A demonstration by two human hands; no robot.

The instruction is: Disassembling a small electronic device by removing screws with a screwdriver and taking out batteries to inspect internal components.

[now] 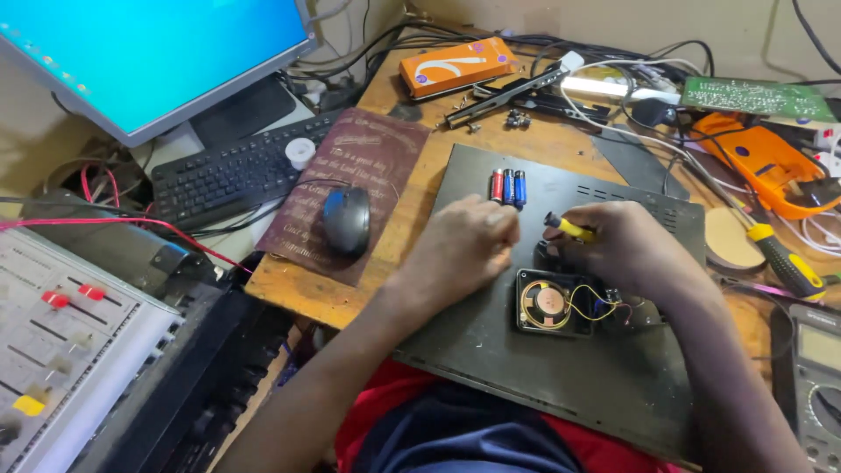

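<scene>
My left hand [462, 250] is curled into a loose fist on a dark metal cover panel [543, 350], fingertips at a small part hidden under it. My right hand [626, 250] grips a small yellow-handled tool [568, 228], its tip pointing left toward my left hand. Just below both hands lies a small black square fan [554, 303] with a coppery centre and yellow and red wires. Three small batteries [508, 187], red and blue, lie side by side on the panel above my left hand.
A black mouse [347, 219] sits on a brown pad beside a black keyboard [232, 175] and a monitor [158, 52]. An orange box [455, 66], a green circuit board [758, 98], a yellow screwdriver [784, 261], a multimeter [810, 385] and an audio mixer [61, 342] surround the panel.
</scene>
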